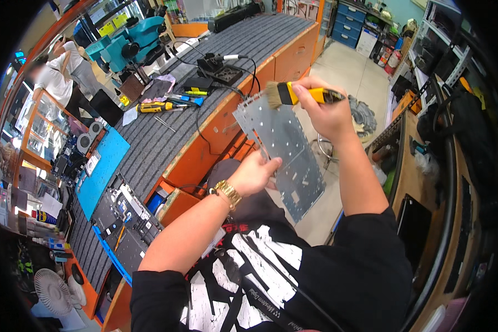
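Note:
My left hand grips the near left edge of a thin grey metal plate, thumb on top. The plate is perforated with small holes and looks like a laptop keyboard backing plate. It hangs tilted over the floor, beyond my lap. My right hand is closed round the yellow and black handle of a flat paintbrush. Its pale bristles touch or hover just over the plate's far end; I cannot tell which. Left of my left forearm, an opened black laptop base lies on the bench with its inner parts showing.
The grey striped bench mat carries a blue work mat, a yellow screwdriver, tweezers, a teal microscope and a black soldering stand with cables. Orange drawers stand open below. Shelves line the right. Two people are at far left.

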The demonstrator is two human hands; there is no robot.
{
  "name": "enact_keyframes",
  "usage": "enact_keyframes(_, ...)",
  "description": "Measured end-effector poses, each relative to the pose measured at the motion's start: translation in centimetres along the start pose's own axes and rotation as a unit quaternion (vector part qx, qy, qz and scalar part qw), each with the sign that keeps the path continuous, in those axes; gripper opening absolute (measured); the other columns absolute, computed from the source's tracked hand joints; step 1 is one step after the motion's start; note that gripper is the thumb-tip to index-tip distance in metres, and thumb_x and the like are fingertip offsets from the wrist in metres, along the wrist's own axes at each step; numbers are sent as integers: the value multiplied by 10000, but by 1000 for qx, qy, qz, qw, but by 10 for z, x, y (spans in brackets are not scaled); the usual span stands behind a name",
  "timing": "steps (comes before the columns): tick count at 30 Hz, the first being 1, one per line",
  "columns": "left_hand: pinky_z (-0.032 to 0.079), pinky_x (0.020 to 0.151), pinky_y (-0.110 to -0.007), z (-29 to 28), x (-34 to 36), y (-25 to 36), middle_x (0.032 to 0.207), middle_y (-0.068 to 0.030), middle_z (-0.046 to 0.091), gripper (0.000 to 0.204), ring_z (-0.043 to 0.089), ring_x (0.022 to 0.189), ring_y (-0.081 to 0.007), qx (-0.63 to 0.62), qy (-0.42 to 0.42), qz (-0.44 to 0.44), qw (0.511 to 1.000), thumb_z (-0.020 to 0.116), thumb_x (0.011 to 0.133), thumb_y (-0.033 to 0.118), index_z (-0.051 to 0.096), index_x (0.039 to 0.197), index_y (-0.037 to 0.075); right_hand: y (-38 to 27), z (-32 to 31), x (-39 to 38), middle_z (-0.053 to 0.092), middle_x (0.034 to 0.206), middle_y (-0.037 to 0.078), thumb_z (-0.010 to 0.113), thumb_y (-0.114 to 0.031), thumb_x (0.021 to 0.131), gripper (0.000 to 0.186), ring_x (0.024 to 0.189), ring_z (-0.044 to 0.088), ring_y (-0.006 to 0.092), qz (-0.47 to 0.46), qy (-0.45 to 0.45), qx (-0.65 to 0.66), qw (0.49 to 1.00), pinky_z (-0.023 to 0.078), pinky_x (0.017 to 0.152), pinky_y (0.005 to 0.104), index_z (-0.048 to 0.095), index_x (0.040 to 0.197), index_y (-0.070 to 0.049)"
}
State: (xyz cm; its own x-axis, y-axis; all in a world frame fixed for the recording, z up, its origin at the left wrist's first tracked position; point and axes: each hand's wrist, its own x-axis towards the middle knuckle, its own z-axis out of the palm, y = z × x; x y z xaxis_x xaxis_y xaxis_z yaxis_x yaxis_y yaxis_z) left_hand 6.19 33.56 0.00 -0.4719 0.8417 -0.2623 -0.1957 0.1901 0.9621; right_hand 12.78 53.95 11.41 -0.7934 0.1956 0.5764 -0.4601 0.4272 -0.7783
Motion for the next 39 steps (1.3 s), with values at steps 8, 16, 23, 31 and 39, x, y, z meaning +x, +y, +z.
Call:
enact_keyframes(8,729,777,-395,3,-9,7,1265,-139,762,362,798,1046,-229,64,13,0,998,580,1181,196,578,1462,-32,6,-9,6,786,942,2,782,-118,1067,127,875,676,66,64,53,-27,996,558,774,270,814,1054,5)
enact_keyframes(16,687,716,-354,-10,-14,11,1157,-110,753,338,756,880,-163,42,33,42,998,615,1173,215,584,1403,-31,14,-38,9,806,918,54,768,-150,1074,173,837,725,103,2,88,-78,993,565,767,277,830,1123,3)
enact_keyframes(23,686,742,-349,-46,-26,16,1232,-100,761,388,779,983,-184,29,63,64,996,609,1176,258,593,1470,5,33,-33,-18,819,930,63,771,-117,1057,145,824,720,108,15,20,-84,996,562,773,279,827,1112,4)
enact_keyframes(31,707,897,-486,-87,-25,33,1397,-196,711,421,784,1187,-336,-179,94,131,971,566,1195,286,557,1488,-16,62,-44,-80,799,890,69,756,-113,1061,132,786,706,123,112,-50,-184,975,553,741,291,818,1092,-1)
enact_keyframes(39,637,1023,-636,-53,-16,14,1573,-244,602,707,710,1320,-423,-231,65,68,968,301,1227,586,446,1644,33,1,51,-43,823,965,90,769,-61,1050,126,882,757,139,-14,-56,19,998,591,804,315,815,1125,30)
